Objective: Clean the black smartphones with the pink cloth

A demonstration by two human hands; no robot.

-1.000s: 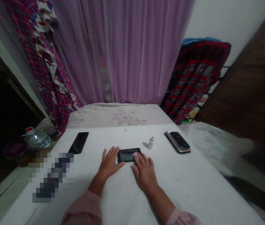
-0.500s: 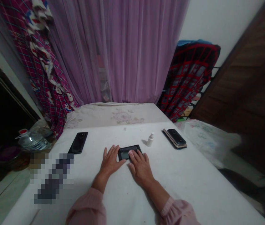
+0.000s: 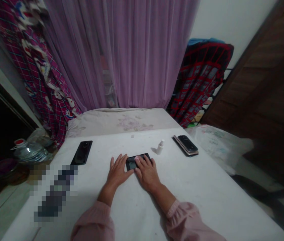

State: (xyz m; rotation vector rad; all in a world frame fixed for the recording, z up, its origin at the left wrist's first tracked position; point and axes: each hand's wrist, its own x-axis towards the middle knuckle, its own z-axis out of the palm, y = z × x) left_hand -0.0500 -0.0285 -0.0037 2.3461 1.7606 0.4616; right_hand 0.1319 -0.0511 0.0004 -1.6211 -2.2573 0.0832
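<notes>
A black phone [image 3: 132, 165] lies flat on the white tabletop, its long side running left to right. My left hand [image 3: 117, 172] steadies its left end, with the thumb along the near edge and the fingers at the far corner. Under the fingertips of my right hand [image 3: 148, 174], a small pink-and-white cloth [image 3: 137, 158] is pressed against the screen. That hand covers the right part of the phone and most of the cloth. Just beyond the phone, to the right, stands a small white spray bottle [image 3: 160, 147].
Another dark phone [image 3: 82, 153] lies at the left, beside a blurred-out patch [image 3: 53, 194]. A stack of phones [image 3: 185, 145] sits at the right. Behind the white table [image 3: 131, 214] hang purple curtains [image 3: 139, 57]. A large water bottle [image 3: 28, 150] stands off the left side.
My right hand has slid the cloth a little to the left and away from me across the screen. My left hand keeps its place at the phone's end. The view has shifted slightly.
</notes>
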